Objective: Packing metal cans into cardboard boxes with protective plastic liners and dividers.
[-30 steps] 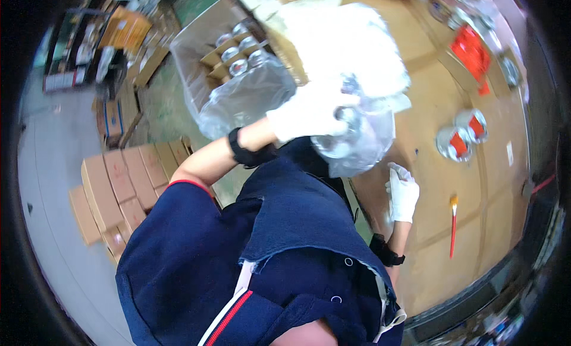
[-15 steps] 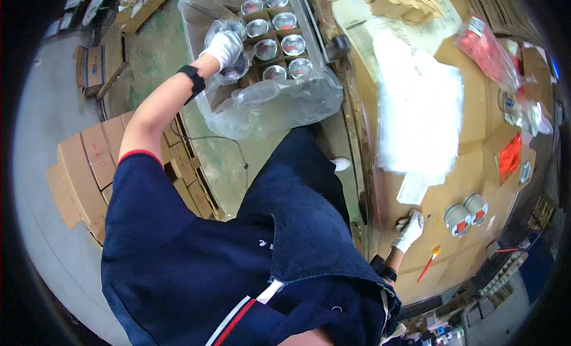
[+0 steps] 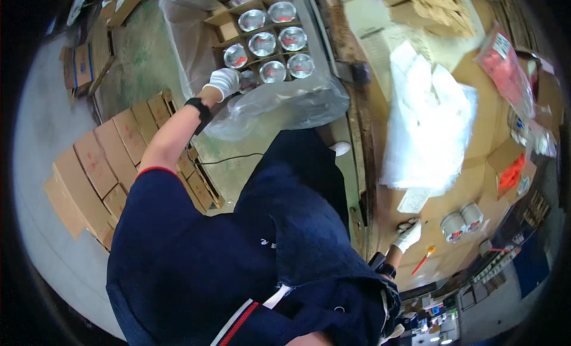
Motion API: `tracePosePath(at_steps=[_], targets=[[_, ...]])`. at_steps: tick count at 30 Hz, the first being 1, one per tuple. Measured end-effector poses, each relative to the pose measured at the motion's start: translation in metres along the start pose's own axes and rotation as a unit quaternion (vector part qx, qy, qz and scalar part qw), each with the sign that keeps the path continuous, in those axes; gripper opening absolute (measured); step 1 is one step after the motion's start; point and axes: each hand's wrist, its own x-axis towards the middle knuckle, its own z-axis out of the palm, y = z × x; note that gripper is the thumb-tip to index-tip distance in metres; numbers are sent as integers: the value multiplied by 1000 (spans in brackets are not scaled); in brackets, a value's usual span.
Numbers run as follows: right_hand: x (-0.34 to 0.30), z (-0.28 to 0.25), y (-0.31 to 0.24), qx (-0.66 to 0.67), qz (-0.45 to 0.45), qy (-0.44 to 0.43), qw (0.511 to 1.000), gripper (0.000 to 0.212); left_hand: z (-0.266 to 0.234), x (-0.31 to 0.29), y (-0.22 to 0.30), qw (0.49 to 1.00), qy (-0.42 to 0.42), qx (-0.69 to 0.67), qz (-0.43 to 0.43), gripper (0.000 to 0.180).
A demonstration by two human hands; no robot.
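My left hand [image 3: 223, 83], in a white glove, reaches into the lower left of a plastic-lined divided box. Its fingers are closed against a shiny round metal piston [image 3: 248, 82], partly hidden by the hand and the plastic. More pistons [image 3: 262, 44] with red marks on top sit in the box's cardboard compartments [image 3: 225, 30]. My right hand [image 3: 409, 234], also gloved, with darkened fingertips, rests at the near edge of the cardboard-covered table [image 3: 386, 209]. Its fingers are loosely bent and apart, holding nothing I can see. Farther right, two pistons [image 3: 454, 227] stand side by side.
A red-handled brush [image 3: 423, 260] lies right of my right hand. White plastic bags [image 3: 425, 132] cover the table's middle. Beyond them are a bag of red items [image 3: 502, 66] and a small carton with orange-red pieces [image 3: 510, 174]. Brown cartons [image 3: 98, 161] are stacked at left.
My left hand has moved down toward the box's near corner. Two pistons that were at that hand now sit lower, one apart from it in a compartment. The view has shifted slightly.
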Motion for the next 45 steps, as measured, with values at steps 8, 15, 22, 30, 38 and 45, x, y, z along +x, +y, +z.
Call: tracePosePath(at_steps=[8, 15, 22, 30, 38, 45], targets=[[-2, 6, -3, 50, 7, -30, 998, 32, -164, -113, 238, 768, 484, -147, 393, 20], [3, -28, -4, 99, -10, -214, 972, 22, -122, -83, 441, 718, 432, -144, 525, 33], [45, -112, -44, -208, -329, 183, 903, 22, -106, -41, 430, 854, 352, -199, 328, 25], [90, -121, -82, -563, -427, 34, 707, 16, -166, -93, 489, 850, 400, -6, 343, 18], [109, -118, -95, -577, -454, 43, 678, 16, -152, -109, 493, 883, 300, 5, 362, 28], [29, -130, -20, -592, -423, -2, 686, 29, -149, -126, 492, 821, 363, -5, 441, 28]])
